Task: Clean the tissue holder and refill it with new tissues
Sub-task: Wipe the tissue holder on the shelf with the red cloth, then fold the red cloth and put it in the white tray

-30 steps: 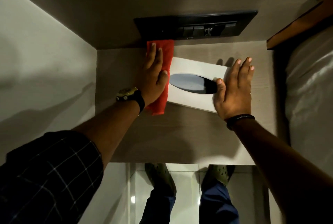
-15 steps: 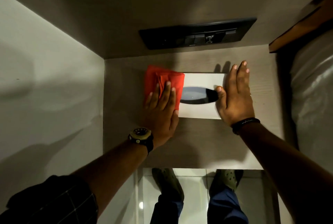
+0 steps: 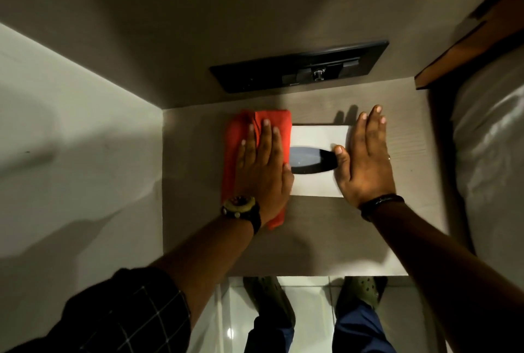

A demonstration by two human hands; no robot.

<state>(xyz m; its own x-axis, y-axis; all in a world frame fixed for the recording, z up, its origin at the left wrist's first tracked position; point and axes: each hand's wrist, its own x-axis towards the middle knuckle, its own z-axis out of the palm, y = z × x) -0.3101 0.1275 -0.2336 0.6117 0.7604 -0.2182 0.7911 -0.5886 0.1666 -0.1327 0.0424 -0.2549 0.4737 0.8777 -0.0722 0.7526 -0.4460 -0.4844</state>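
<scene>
A white rectangular tissue holder [image 3: 317, 137] with a dark oval slot lies flat on a small wooden bedside table [image 3: 326, 236]. My left hand [image 3: 262, 167] presses a red cloth [image 3: 235, 137] flat against the holder's left end, fingers spread and pointing away from me. My right hand [image 3: 365, 159] lies flat over the holder's right end, thumb at the slot's edge, steadying it. No tissues show in the slot.
A black switch panel [image 3: 300, 70] is set in the wall behind the table. A white wall closes the left side. A bed with pale bedding [image 3: 493, 154] lies right. My feet in green clogs [image 3: 266, 298] stand on glossy tiles below.
The holder has been turned square to the table edge. My left hand slid with the red cloth from the far left corner back along the holder's left end. My right hand stayed on the right end.
</scene>
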